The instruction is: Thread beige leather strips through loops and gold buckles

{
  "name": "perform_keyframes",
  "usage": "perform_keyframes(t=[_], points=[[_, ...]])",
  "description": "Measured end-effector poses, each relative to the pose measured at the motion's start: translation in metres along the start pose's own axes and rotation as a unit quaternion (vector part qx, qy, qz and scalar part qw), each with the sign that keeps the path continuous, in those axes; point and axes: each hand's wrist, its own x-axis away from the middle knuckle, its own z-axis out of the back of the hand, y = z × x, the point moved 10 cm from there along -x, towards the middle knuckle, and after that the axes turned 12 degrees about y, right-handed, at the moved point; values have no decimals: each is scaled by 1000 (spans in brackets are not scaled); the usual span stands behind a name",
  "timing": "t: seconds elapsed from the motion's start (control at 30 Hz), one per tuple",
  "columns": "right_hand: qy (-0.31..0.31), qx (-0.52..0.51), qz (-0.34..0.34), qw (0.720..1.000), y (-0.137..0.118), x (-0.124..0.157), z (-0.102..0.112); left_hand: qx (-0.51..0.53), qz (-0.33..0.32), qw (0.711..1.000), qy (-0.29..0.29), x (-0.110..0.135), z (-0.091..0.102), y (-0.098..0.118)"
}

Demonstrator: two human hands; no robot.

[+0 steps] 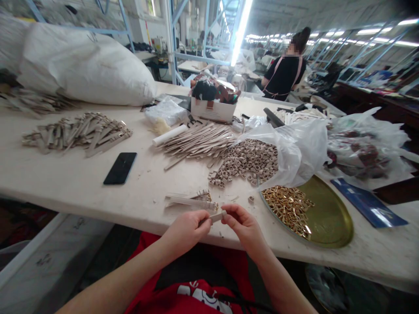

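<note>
A short beige strap point(215, 216) is stretched between my two hands, just over the table's front edge. My left hand point(187, 230) is closed round the strap's left part, the thumb lying on top. The fingertips of my right hand point(242, 224) pinch a small beige loop point(224, 213) at the strap's right end. Whether metal sits under those fingers is hidden. Just beyond my hands lie a few straps with gold buckles point(193, 199). A single loose loop point(251, 199) rests beyond my right hand.
Behind are flat strap strips point(199, 141) and a heap of loops point(252, 159) beside a plastic bag point(294, 152). Gold buckles fill part of an oval tray point(334, 222) at right. A phone point(120, 168) and buckled straps point(77, 133) lie left. A person point(284, 74) stands beyond.
</note>
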Motion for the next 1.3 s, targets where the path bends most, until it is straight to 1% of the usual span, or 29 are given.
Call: perform_keyframes(t=[0.07,0.13,0.2,0.3,0.37,0.43,0.47,0.5,0.53,0.57,0.6,0.63,0.67,0.7,0.73,0.8,0.83,0.9,0.97,1.03,1.13,1.3], points=[[-21,34,4,999,4,3,-4,-13,-6,1000,-16,1,-2,2],[-41,45,-24,998,12,6,-9,4,-1,1000,-21,2,-5,3],[-38,29,-54,997,18,8,-11,53,19,998,-16,2,-9,1],[-10,-15,-75,997,21,10,-12,139,71,987,-25,4,-21,-9],[-19,-40,-78,996,22,13,-17,166,97,981,-39,4,-29,-17],[-47,-35,-61,996,22,15,-21,173,100,979,-31,-1,-31,-22],[-60,-11,-43,997,21,15,-19,173,94,980,-27,-5,-31,-22],[-66,29,-20,997,19,13,-14,171,88,981,-27,-8,-31,-22],[-59,84,9,995,17,8,-3,167,84,982,-35,-11,-33,-22],[-36,147,42,988,13,2,14,159,85,983,-44,-13,-34,-22],[2,216,78,973,6,-7,35,151,90,983,-51,-14,-35,-23],[53,285,116,950,-4,-16,60,144,101,983,-51,-15,-35,-25],[113,348,143,919,-14,-24,87,143,116,982,-44,-16,-35,-28],[161,417,166,879,-24,-32,110,148,134,979,-31,-16,-33,-30],[188,485,181,835,-31,-40,128,161,153,975,-18,-15,-32,-33],[211,596,184,753,-38,-54,152,198,186,962,-12,-12,-35,-35],[209,637,181,720,-38,-60,158,215,200,956,-15,-10,-38,-35],[185,694,175,673,-35,-68,160,240,216,946,-31,-7,-44,-34],[146,730,171,645,-29,-73,154,247,225,941,-45,-4,-47,-34],[115,749,167,630,-24,-77,149,245,236,939,-51,-1,-49,-36],[88,757,165,626,-24,-82,148,233,243,940,-55,4,-51,-38],[70,767,180,612,-28,-83,147,233,218,946,-54,9,-52,-37]])
